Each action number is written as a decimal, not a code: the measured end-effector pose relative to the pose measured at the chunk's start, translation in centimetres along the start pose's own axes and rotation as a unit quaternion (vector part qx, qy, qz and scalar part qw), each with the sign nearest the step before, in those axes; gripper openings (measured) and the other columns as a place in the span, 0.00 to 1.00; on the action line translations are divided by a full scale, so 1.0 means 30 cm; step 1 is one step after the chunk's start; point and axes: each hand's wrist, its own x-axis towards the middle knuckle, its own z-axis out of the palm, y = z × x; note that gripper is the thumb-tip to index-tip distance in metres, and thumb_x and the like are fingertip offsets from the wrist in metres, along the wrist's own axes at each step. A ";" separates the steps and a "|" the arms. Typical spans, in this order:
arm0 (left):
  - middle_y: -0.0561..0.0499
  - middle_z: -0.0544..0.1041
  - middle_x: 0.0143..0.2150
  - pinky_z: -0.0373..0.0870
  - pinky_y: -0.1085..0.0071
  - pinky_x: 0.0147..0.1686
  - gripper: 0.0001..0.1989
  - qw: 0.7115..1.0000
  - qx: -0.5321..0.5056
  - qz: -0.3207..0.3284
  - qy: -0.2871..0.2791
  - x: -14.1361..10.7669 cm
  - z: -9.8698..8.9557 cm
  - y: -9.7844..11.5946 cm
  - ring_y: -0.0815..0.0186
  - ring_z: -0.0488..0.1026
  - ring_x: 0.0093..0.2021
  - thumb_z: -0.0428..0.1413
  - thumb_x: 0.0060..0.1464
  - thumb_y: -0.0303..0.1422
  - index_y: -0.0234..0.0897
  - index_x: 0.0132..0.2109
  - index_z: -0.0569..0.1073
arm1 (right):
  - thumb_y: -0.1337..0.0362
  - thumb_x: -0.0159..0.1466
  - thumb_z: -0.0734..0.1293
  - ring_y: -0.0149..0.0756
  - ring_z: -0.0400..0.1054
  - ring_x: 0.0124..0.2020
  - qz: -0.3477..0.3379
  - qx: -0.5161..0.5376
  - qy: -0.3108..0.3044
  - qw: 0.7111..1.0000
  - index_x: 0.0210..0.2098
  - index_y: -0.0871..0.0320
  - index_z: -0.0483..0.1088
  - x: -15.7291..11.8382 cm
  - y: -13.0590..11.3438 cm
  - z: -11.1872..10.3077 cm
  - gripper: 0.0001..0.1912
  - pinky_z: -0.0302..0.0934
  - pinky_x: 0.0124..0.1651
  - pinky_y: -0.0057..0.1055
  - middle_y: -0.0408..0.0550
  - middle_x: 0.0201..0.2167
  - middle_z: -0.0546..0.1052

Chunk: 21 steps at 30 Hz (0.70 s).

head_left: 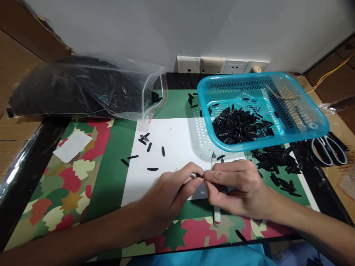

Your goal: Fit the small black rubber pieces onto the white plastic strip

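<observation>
Low over the front of a white sheet [177, 144], my two hands meet fingertip to fingertip. My left hand [174, 195] is closed in a pinch on a small, dark, slender piece [198, 175], mostly covered by the fingers. The fingers of my right hand [241, 188] are pressed together at the other end of that piece. Below the right fingers runs a slim whitish tool [216, 216] with a pointed grey end, its middle hidden. Whether the right hand grips it or it lies on the table, I cannot tell. Several loose black pieces [152, 169] are scattered left of my hands.
A blue plastic basket [263, 144] at the back right contains many black pieces. More lie in a pile [277, 159] before it, near scissors [330, 149]. A large zip bag [83, 88] of black material fills the back left. A paper scrap [72, 145] lies at left.
</observation>
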 end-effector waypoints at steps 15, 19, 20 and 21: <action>0.63 0.58 0.26 0.54 0.73 0.26 0.09 0.999 0.012 0.040 -0.004 0.003 -0.015 0.004 0.73 0.54 0.23 0.47 0.75 0.32 0.38 0.46 0.71 | 0.75 0.70 0.67 0.27 0.54 0.21 0.002 -0.125 0.073 0.990 0.33 0.62 0.77 -0.008 0.007 -0.005 0.09 0.49 0.25 0.30 0.39 0.22 0.64; 0.63 0.57 0.25 0.54 0.74 0.25 0.10 0.998 -0.056 0.031 0.007 0.001 -0.014 -0.007 0.74 0.54 0.23 0.47 0.77 0.34 0.38 0.47 0.71 | 0.77 0.68 0.69 0.27 0.56 0.22 -0.005 -0.067 0.100 0.993 0.35 0.61 0.77 -0.007 0.005 -0.008 0.08 0.52 0.26 0.29 0.39 0.23 0.67; 0.63 0.57 0.25 0.53 0.74 0.25 0.10 0.996 -0.078 0.031 0.011 0.001 -0.014 -0.009 0.74 0.54 0.22 0.47 0.77 0.35 0.38 0.48 0.71 | 0.76 0.69 0.68 0.27 0.57 0.22 -0.006 -0.047 0.091 0.995 0.36 0.62 0.77 -0.006 0.003 -0.006 0.07 0.53 0.26 0.28 0.40 0.23 0.68; 0.63 0.57 0.25 0.53 0.74 0.24 0.11 0.995 -0.096 0.030 0.015 0.001 -0.012 -0.011 0.74 0.54 0.22 0.47 0.77 0.36 0.38 0.48 0.71 | 0.76 0.69 0.68 0.28 0.58 0.23 0.000 -0.028 0.079 0.996 0.37 0.62 0.77 -0.006 0.000 -0.004 0.07 0.54 0.27 0.28 0.41 0.23 0.69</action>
